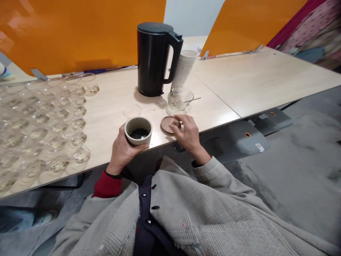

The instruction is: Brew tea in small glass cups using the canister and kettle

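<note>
My left hand (pixel 123 149) is wrapped round a small grey ceramic jar (pixel 138 131) with dark tea leaves inside, held at the table's near edge. My right hand (pixel 188 133) rests with curled fingers on a round brown wooden lid (pixel 167 124) lying flat on the table just right of the jar. Behind the lid stands a ribbed clear glass cup (pixel 180 100) with a thin spoon handle showing beside it.
A black electric kettle (pixel 155 58) stands behind, with a stack of white paper cups (pixel 184 69) to its right. Several small clear glasses (pixel 39 124) cover the table's left part. A flat glass disc (pixel 131 111) lies near the jar. Orange dividers (pixel 80 32) back the wooden table (pixel 253 81).
</note>
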Demonstrator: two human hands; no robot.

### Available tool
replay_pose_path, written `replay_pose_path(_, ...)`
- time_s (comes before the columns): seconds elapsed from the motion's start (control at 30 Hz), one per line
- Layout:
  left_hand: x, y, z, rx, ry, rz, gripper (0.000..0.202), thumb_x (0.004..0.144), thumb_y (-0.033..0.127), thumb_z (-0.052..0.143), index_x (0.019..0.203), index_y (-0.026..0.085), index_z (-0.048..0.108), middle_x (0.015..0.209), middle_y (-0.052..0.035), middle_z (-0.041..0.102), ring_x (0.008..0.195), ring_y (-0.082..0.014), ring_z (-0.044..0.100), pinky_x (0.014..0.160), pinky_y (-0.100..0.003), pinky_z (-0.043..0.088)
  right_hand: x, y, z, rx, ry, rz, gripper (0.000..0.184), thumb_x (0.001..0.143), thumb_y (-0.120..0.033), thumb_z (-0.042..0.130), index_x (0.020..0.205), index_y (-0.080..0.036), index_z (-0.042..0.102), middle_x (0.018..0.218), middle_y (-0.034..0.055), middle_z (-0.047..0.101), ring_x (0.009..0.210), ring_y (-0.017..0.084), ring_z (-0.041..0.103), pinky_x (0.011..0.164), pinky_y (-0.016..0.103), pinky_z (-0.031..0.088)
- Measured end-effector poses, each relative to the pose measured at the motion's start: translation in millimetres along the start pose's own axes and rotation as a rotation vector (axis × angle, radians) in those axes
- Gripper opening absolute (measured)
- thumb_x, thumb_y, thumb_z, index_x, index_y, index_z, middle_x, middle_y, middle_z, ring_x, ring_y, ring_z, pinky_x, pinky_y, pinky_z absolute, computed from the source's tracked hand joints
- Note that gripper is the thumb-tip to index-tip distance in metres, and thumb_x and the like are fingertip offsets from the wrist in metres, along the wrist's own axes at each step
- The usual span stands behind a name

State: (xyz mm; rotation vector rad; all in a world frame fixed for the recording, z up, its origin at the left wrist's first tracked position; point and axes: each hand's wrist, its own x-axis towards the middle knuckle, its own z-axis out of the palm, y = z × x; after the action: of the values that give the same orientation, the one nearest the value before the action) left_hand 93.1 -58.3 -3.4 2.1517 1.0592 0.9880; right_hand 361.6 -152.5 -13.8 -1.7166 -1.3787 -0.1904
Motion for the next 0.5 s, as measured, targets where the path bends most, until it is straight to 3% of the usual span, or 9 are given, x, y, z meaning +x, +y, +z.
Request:
replay_pose_path(0.1, 0, 0, 0.7, -0.002, 0.000, 0.007, 0.105, 0.062, 0.050, 0.101, 0.147, 0.025, 0.045, 0.139, -0.0120, 0.070, 0.126, -0.0342, 0.072, 0.104, -0.045, 0.060, 2, -4, 13, -0.201, -0.166, -0.074, 0.054, 0.097, -0.057, 0.067, 0.135, -0.019, 0.070, 0.142, 0.0189, 0.068, 0.130, 0.038, 0.060, 0.113, 0.056, 0.050)
replay_pose_path(0.23, 1, -1, 1.2, 0.006, -0.002, 0.018, 0.106, 0.062, 0.049, 0.101, 0.148, 0.025, 0.044, 0.143, -0.0120, 0.068, 0.130, -0.0337, 0.070, 0.108, -0.045, 0.058, 4, -1, 20, -0.296, -0.236, -0.066, 0.058, 0.099, -0.052, 0.064, 0.142, -0.013, 0.066, 0.147, 0.0212, 0.064, 0.133, 0.040, 0.056, 0.115, 0.056, 0.047)
replay_pose_path(0.37, 1, -1, 1.5, 0.009, 0.001, 0.029, 0.105, 0.062, 0.049, 0.101, 0.148, 0.025, 0.044, 0.143, -0.0117, 0.068, 0.130, -0.0336, 0.070, 0.108, -0.045, 0.058, 5, -1, 20, -0.258, -0.225, -0.082, 0.057, 0.100, -0.049, 0.062, 0.144, -0.013, 0.063, 0.139, 0.0208, 0.069, 0.127, 0.038, 0.060, 0.114, 0.058, 0.047)
replay_pose_path(0.5, -1, 1, 1.4, 0.010, 0.008, 0.048, 0.104, 0.063, 0.048, 0.101, 0.148, 0.025, 0.044, 0.144, -0.0113, 0.068, 0.132, -0.0333, 0.069, 0.110, -0.045, 0.057, 10, -20, 12, -0.113, -0.106, -0.108, 0.058, 0.101, -0.056, 0.058, 0.147, -0.021, 0.061, 0.136, 0.0166, 0.072, 0.122, 0.036, 0.064, 0.110, 0.057, 0.051)
